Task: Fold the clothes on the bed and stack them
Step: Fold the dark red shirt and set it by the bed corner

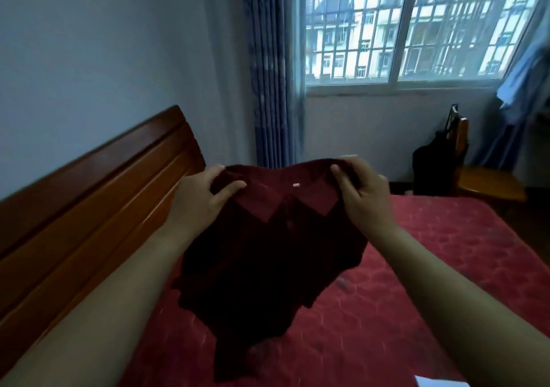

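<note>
I hold maroon garment (pixel 268 237) in air above bed (pixel 431 267), unfolded. Left hand (pixel 205 199) and right hand (pixel 363 196) each pinch top edge. No folded stack visible on bed; I judge task early, folding not begun.
</note>
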### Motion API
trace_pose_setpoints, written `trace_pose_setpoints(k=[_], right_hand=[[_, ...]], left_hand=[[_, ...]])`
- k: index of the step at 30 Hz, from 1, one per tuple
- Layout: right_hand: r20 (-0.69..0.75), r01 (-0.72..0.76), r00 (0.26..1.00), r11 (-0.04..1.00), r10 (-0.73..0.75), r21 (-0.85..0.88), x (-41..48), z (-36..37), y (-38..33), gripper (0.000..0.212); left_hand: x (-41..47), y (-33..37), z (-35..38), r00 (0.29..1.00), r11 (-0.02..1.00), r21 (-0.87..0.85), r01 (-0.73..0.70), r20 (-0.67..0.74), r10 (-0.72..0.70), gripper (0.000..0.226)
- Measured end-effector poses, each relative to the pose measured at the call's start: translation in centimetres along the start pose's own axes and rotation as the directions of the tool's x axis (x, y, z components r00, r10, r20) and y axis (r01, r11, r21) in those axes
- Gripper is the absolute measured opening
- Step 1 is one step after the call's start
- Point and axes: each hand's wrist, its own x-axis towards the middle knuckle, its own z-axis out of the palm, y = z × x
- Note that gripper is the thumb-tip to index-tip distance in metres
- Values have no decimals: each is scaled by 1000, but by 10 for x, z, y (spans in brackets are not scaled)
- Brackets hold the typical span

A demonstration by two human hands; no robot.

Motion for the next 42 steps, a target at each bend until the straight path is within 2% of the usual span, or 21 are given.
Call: trace_pose_setpoints(k=[3, 4, 8, 11, 13, 16, 19, 20, 21, 23, 24, 25, 26, 27, 29, 30, 32, 35, 37, 39, 42], right_hand=[[189, -37, 981, 996, 53, -86, -19, -19, 10, 4], [206, -34, 977, 994, 54, -99, -21, -25, 11, 5], [164, -89, 981, 991, 105, -103, -21, -48, 14, 20], [315, -227, 909, 957, 274, -178, -48, -55, 23, 9], [353, -302, 860, 925, 369, -233, -64, -56, 26, 9], [186, -365, 885, 883, 427, -294, -64, -51, 17, 18], [6, -370, 924, 895, 384, -248, -54, -35, -11, 13], [20, -358, 929, 911, 370, -206, -51, -28, -25, 7], [104, -340, 927, 925, 360, -172, -51, -20, -37, 2], [371, -302, 868, 944, 331, -136, -55, -9, -51, 22], [463, -304, 827, 947, 318, -108, -57, -8, -53, 29], [485, -336, 813, 940, 321, -58, -58, -12, -55, 32], [443, -371, 833, 928, 332, 2, -57, -17, -55, 31], [338, -368, 880, 929, 334, 39, -54, -24, -53, 30], [130, -291, 947, 956, 294, -38, -44, -39, -49, 25], [92, -251, 961, 964, 259, -89, -36, -45, -47, 24], [144, -203, 964, 970, 221, -131, -18, -51, -50, 35], [267, -265, 930, 964, 254, 6, 5, -51, -59, 47], [241, -279, 938, 956, 250, 95, 8, -43, -62, 38], [189, -282, 949, 947, 253, 150, 1, -28, -63, 27], [122, -208, 972, 977, 201, 45, -12, -8, -59, 19]], left_hand=[[-10, 7, 1, 976, 999, 26, -42, 216, 35, 34], [-12, 8, 2, 970, 999, 9, -48, 240, 45, 34], [-14, 12, 11, 980, 995, -89, -33, 191, 50, 26], [-27, 9, 25, 954, 999, -51, -10, 298, 25, 21], [-41, 9, 38, 939, 1000, 2, 30, 343, -29, 18], [-56, 20, 56, 953, 988, 35, 150, 262, -154, 23], [-55, 45, 69, 947, 957, -106, 271, 206, -246, 27], [-52, 57, 71, 943, 935, -200, 293, 220, -249, 26], [-49, 69, 73, 934, 893, -314, 321, 261, -244, 27], [-44, 89, 75, 896, 740, -529, 416, 378, -234, 32], [-43, 95, 75, 873, 650, -597, 471, 424, -243, 33], [-42, 99, 76, 857, 579, -640, 505, 454, -246, 30], [-42, 99, 76, 852, 540, -666, 514, 468, -234, 24], [-41, 99, 75, 857, 527, -684, 504, 470, -209, 19], [-33, 99, 71, 887, 539, -721, 435, 447, -118, 15], [-25, 100, 67, 902, 561, -734, 382, 428, -54, 15], [-5, 106, 55, 910, 638, -728, 250, 402, 103, 16], [20, 114, 40, 894, 709, -696, 114, 383, 232, 19], [25, 116, 35, 911, 680, -725, 110, 346, 222, 19], [19, 115, 39, 952, 682, -721, 121, 280, 127, 12], [-1, 104, 51, 981, 682, -709, 179, 185, -65, 9]])
